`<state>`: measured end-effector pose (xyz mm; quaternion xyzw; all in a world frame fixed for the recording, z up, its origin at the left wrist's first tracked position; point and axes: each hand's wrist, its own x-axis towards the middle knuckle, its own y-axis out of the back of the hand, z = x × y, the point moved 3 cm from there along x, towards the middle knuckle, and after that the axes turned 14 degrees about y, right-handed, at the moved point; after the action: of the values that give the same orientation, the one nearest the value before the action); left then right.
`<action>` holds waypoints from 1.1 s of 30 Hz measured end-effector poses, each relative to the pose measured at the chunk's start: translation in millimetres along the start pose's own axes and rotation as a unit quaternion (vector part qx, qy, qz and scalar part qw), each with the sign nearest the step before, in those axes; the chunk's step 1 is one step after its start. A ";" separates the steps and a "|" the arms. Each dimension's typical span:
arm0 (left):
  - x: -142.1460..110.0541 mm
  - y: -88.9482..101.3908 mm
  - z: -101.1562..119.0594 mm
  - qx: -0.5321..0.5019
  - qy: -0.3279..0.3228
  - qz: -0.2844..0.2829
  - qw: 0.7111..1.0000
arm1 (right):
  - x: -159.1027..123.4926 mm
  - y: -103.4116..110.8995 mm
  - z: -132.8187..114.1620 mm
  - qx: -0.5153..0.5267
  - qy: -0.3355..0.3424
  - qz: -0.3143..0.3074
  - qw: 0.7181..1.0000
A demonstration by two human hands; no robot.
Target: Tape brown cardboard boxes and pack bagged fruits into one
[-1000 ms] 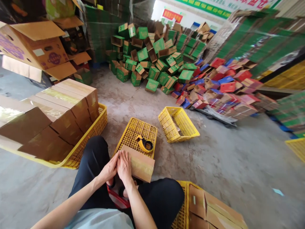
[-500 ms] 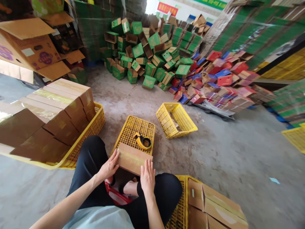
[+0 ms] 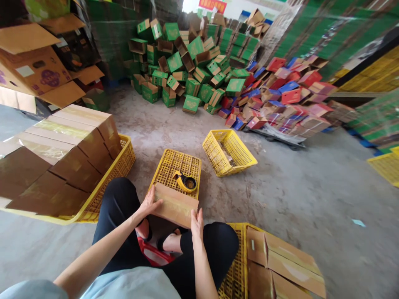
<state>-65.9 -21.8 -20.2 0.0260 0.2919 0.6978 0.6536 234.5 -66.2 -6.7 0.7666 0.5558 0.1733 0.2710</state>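
Observation:
A brown cardboard box [image 3: 176, 204] with tape along its top lies across the near end of an upturned yellow crate [image 3: 166, 162]. My left hand [image 3: 149, 203] grips the box's left end, thumb over the top. At the opposite end my right hand [image 3: 197, 224] is closed around the right edge. Just beyond the box, a yellow and black tape dispenser [image 3: 185, 181] rests on the crate. The undersides of both hands' grips are hidden.
At left, a large yellow crate [image 3: 127, 155] holds several taped cartons [image 3: 77, 137]. Another crate [image 3: 233, 257] with flat cartons [image 3: 289, 261] stands by my right knee. A small yellow basket [image 3: 229, 153] sits ahead. Green boxes [image 3: 190, 87] and red-blue boxes [image 3: 289, 95] lie heaped behind.
My hands have gone from lying flat on the box's top to gripping its two ends. The box sits in nearly the same place. The view has shifted slightly.

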 end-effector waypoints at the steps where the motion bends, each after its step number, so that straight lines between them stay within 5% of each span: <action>1: 2.4 -1.6 -2.0 -0.008 0.012 0.000 1.000 | 0.4 -1.5 0.8 0.006 0.000 0.001 1.000; 14: 13.9 -4.2 -12.6 -0.002 0.004 -0.023 1.000 | -9.6 -19.3 -11.6 0.008 0.017 0.026 0.999; 24: 3.4 -0.3 -15.6 -0.003 -0.015 -0.038 0.999 | -40.1 0.9 0.7 -0.003 -0.028 -0.011 1.000; 33: -1.0 7.2 -8.6 -0.024 -0.009 -0.022 0.999 | -41.8 0.6 -5.9 -0.031 0.072 0.010 0.997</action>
<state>-75.8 -25.8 -23.8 0.0106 0.2698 0.6897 0.6719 218.1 -104.6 -0.1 0.7489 0.5606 0.2477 0.2521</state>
